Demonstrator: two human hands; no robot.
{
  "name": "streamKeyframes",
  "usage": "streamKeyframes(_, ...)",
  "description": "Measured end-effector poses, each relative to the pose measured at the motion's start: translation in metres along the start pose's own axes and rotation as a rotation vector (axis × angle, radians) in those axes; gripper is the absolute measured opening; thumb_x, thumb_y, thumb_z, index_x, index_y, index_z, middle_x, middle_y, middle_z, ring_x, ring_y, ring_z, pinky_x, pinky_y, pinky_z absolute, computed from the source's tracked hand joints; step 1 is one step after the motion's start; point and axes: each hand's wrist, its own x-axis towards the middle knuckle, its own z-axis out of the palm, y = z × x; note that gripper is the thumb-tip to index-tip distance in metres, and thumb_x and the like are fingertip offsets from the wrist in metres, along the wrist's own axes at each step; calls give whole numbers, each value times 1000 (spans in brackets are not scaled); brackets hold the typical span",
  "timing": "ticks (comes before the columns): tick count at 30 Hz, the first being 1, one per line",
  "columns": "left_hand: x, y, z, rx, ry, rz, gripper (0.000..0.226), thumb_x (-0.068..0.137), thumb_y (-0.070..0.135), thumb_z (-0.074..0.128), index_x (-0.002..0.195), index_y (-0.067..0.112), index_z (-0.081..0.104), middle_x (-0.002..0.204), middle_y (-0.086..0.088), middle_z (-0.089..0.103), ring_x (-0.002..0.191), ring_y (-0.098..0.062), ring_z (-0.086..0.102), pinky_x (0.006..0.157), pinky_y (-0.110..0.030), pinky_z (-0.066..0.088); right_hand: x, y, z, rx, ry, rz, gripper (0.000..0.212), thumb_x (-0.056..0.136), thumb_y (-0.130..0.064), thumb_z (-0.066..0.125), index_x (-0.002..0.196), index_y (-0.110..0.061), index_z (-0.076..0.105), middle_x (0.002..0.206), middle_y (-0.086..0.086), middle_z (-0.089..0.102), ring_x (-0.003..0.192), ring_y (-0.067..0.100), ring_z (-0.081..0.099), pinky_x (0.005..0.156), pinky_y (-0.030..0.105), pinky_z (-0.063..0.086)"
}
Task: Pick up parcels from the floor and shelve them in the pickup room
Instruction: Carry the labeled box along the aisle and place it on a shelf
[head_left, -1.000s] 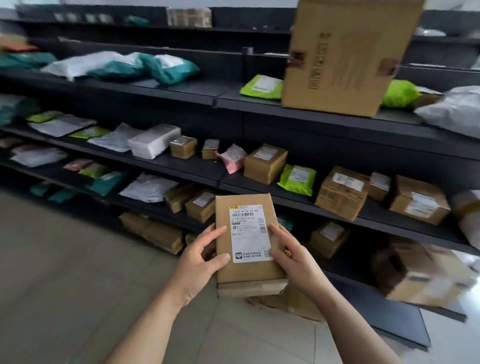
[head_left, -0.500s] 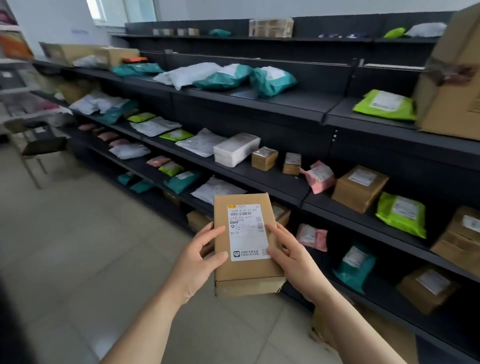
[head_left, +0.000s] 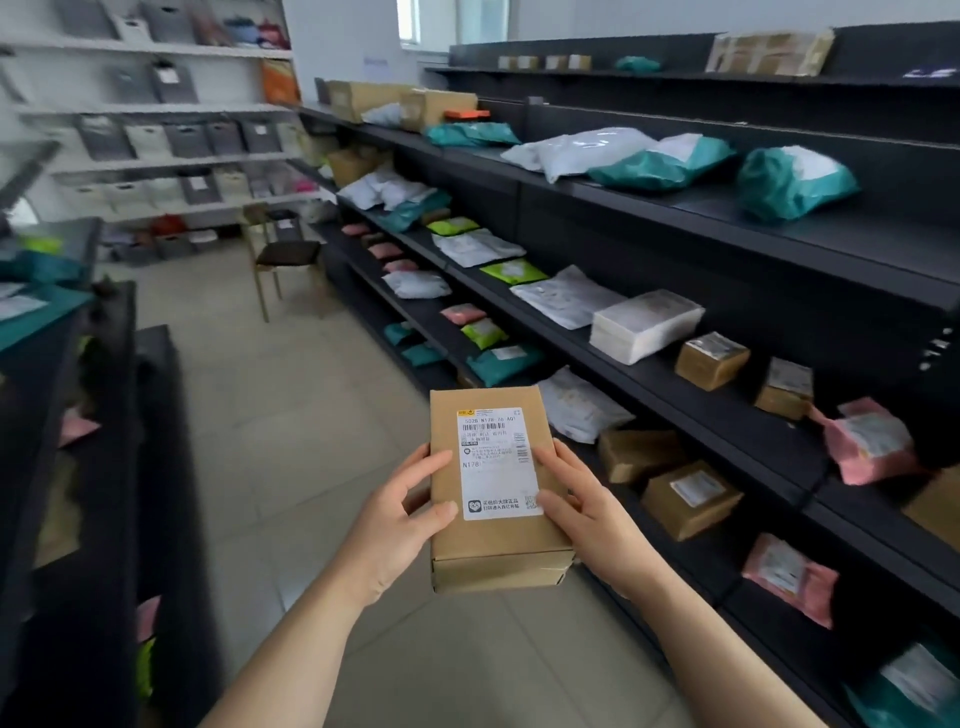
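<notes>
Along the right side of the aisle runs a long black rack, its tiers loaded with teal, white, green and pink mailers and small brown cartons. A second dark rack stands on the left, and white shelves with grey bins fill the far wall. The pale tiled floor lies between, with a chair at the far end. In mid-air over the floor, in front of the black rack's lower tiers and touching none of them, is a flat brown box, held lengthwise with its broad face up. The left hand grasps its left edge: the thumb lies on the top face beside the label, the index finger presses the edge higher up, and the other fingers go under the box, out of sight. The right hand grasps the right edge in the mirrored way, with its thumb over the label's lower right corner. The white label, with a barcode, covers the upper right part of the face.
</notes>
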Motion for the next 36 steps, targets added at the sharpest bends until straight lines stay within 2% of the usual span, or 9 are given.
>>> streamKeyframes(2,11,-2,-11,-6,36,-7,53,85,3,64,115,48,59,149,26,30,126,-6,50,105,-36,43,23,1,5,-12,-27,-25,53,95,-18,49,128,-58,37,134,-51,17,121,-31,21,106,19,29)
streamKeyframes(5,33,-4,-23,-29,105,-8,54,85,1,63,113,47,59,148,25,31,126,-7,51,105,-35,44,62,5,11,-24,-93,-52,52,95,-20,49,134,-52,38,148,-30,14,130,-26,8,110,20,23)
streamKeyframes(9,68,-2,-32,-17,168,-9,53,86,1,63,121,41,57,150,23,29,129,-10,48,106,-37,43,111,4,7,32,-149,-78,52,95,-18,49,130,-56,39,145,-30,15,139,-12,11,114,23,23)
streamKeyframes(13,113,12,-39,-40,227,-15,53,87,-1,61,127,32,54,147,23,28,123,-12,54,94,-27,50,172,0,-4,-1,-212,-114,52,96,-18,48,135,-50,36,152,-24,13,127,-26,12,102,8,26)
streamKeyframes(16,147,19,-42,-52,271,0,52,88,-2,60,129,29,53,148,20,29,121,-15,55,81,-19,54,217,-1,-12,12,-256,-135,52,96,-16,48,136,-47,37,154,-21,14,140,-9,12,114,26,25)
streamKeyframes(19,179,21,-47,-83,313,-2,51,88,-1,59,130,27,52,149,17,29,118,-13,56,74,-17,55,260,-2,-17,-5,-299,-159,51,97,-15,46,137,-46,37,152,-22,15,139,-11,9,111,19,21)
streamKeyframes(24,223,14,-63,-84,384,-7,54,88,1,60,135,26,50,151,17,29,118,-13,56,77,-21,56,324,4,-10,-28,-364,-185,52,96,-13,45,141,-38,37,154,-20,13,124,-30,13,99,3,23)
streamKeyframes(30,262,4,-98,-81,465,-51,54,88,3,62,133,31,51,149,20,30,122,-15,52,89,-30,55,389,5,19,-21,-430,-159,53,96,-14,45,141,-40,36,156,-18,13,134,-12,16,109,21,24)
streamKeyframes(36,311,-4,-161,-68,503,-61,52,88,3,61,130,33,51,148,19,32,120,-14,54,88,-31,55,460,-6,67,13,-461,-154,52,96,-13,45,141,-38,38,155,-20,14,133,-12,18,107,19,25)
